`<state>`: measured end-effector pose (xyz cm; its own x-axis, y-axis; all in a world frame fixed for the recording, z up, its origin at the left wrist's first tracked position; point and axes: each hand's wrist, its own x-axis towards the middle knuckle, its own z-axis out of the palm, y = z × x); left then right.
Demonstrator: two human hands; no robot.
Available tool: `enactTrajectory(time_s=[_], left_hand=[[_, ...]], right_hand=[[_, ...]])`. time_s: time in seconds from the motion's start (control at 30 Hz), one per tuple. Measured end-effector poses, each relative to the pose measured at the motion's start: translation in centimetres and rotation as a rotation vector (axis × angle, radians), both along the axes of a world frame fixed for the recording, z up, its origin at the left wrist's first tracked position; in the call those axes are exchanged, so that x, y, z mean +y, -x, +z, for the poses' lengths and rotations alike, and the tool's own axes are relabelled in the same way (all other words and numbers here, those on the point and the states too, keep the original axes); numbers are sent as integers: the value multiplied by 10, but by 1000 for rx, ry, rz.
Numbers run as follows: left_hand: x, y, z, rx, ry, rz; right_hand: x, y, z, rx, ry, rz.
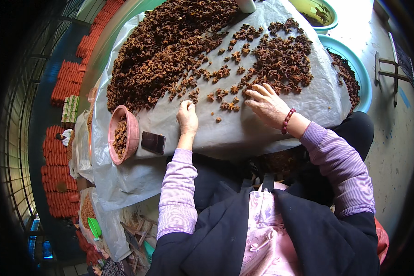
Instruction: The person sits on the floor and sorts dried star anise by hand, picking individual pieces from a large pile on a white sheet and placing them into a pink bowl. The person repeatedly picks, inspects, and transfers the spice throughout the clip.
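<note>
Dried star anise lies on a pale plastic sheet (224, 134) over the surface before me. A large heap (158, 65) rises at the left and back, and a flatter spread pile (283, 62) lies to the right. Loose star anise pods (229, 105) are scattered between them. My left hand (187, 119) is curled, thumb against fingers, right by a few pods at the heap's near edge; whether it pinches one is hidden. With fingers apart, my right hand (267, 105) reaches the near edge of the spread pile, its fingertips at the pods. A beaded bracelet (288, 120) circles that wrist.
A pink plastic bowl (131, 132) with anise pieces and a dark phone (153, 142) are left of my left hand. Blue basins (364, 74) stand at the right, one full of anise. Stacked red sacks (67, 82) and a person (66, 137) are farther left.
</note>
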<state>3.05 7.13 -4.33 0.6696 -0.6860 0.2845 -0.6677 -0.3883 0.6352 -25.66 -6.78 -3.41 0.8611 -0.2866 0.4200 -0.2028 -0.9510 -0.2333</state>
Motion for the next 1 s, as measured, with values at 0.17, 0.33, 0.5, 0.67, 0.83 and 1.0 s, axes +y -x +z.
enactTrajectory(time_s=[0.17,0.33,0.5,0.67,0.83,1.0], left_hand=[[14,15,20,1016,387,-189],[4,82,45,1257,278,-408],[4,129,30,1208,80,-497],[14,141,37,1460,99,-424],[16,147,30,1583,88,-482],[29,181,36,1311,-377,-783]], right_hand=[[7,-3,10,-155,-165,70],[24,-15,21,-401,-984,69],[20,-9,31,-97,-1242,-3],[39,-8,18,-388,-602,157],[28,3,21,-317,-228,284],[27,-8,24,-529,-989,-50]])
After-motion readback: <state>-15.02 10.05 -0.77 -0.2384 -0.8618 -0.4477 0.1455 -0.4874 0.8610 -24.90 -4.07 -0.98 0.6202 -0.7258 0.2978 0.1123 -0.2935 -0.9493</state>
